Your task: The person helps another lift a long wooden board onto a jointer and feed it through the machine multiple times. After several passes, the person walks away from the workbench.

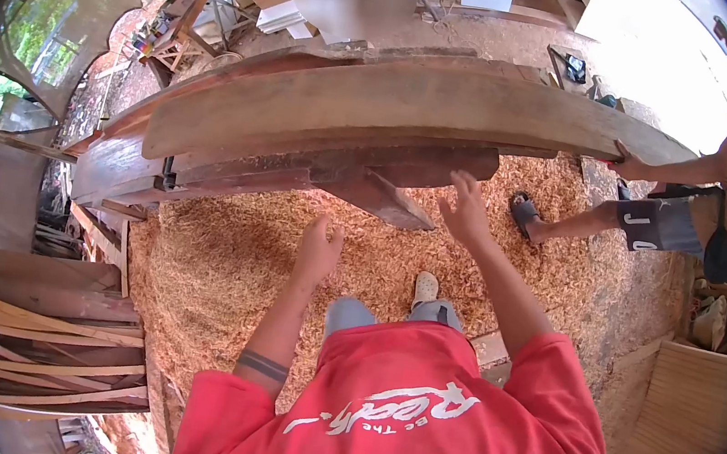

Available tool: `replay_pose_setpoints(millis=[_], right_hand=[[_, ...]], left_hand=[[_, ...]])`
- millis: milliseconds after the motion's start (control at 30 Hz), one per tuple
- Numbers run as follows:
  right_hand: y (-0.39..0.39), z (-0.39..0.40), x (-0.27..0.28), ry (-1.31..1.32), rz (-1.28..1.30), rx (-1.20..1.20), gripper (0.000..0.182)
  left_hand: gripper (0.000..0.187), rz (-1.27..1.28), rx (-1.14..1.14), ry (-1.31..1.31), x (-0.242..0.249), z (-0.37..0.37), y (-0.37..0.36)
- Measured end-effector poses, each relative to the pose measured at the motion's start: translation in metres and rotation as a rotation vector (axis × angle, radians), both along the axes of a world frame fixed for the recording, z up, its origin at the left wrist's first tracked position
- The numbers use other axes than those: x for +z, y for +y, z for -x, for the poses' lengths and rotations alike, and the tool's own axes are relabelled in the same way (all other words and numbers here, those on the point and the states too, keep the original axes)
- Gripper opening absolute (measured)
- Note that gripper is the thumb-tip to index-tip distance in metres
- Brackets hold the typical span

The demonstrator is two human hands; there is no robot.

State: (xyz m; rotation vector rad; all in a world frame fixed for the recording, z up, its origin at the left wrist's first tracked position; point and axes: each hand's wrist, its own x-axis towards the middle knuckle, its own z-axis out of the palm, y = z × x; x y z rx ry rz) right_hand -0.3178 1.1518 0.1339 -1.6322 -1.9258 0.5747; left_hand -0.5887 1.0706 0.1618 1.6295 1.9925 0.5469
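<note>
A long, broad wooden plank lies across the view on a workbench made of heavy timbers. My left hand is in the air over the wood shavings, below the bench edge, with thumb and fingers apart and nothing in it. Nearer to the plank, my right hand is raised beside the end of a dark beam, fingers spread and empty. Neither hand appears to touch the plank. At the right end of the plank, another person's hand holds its edge.
Wood shavings cover the floor around my feet. The other person stands at the right, one sandalled foot on the shavings. Thin wooden strips are stacked at the lower left. A wooden panel stands at the lower right.
</note>
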Motion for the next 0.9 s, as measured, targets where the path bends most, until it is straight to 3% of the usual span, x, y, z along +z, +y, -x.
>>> replay_pose_setpoints(millis=[67, 133, 267, 400, 500, 633, 733, 900], right_hand=[[0.037, 0.002, 0.018, -0.076, -0.025, 0.003, 0.059], [0.069, 0.009, 0.028, -0.144, -0.041, 0.014, 0.063], [0.107, 0.017, 0.033, -0.247, -0.030, 0.021, 0.072], [0.135, 0.035, 0.031, -0.383, 0.041, -0.035, 0.080], [0.141, 0.060, 0.027, -0.336, 0.055, -0.097, 0.086], [0.170, 0.112, 0.041, -0.416, 0.132, -0.100, 0.088], [0.167, 0.132, 0.032, -0.489, 0.344, -0.070, 0.089], [0.178, 0.143, 0.024, -0.576, 0.238, 0.021, 0.089]], left_hand=[[0.048, -0.159, -0.069, 0.143, 0.033, -0.003, 0.042], [0.050, -0.154, -0.047, 0.281, 0.064, 0.002, 0.076], [0.058, -0.208, -0.032, 0.510, 0.073, 0.030, 0.121], [0.062, -0.244, -0.061, 0.461, 0.074, 0.075, 0.166], [0.072, -0.107, 0.008, 0.445, 0.072, 0.108, 0.197], [0.075, -0.124, -0.071, 0.341, 0.034, 0.163, 0.224], [0.073, 0.213, -0.087, 0.188, 0.033, 0.164, 0.230], [0.073, -0.037, -0.134, 0.170, 0.010, 0.172, 0.241]])
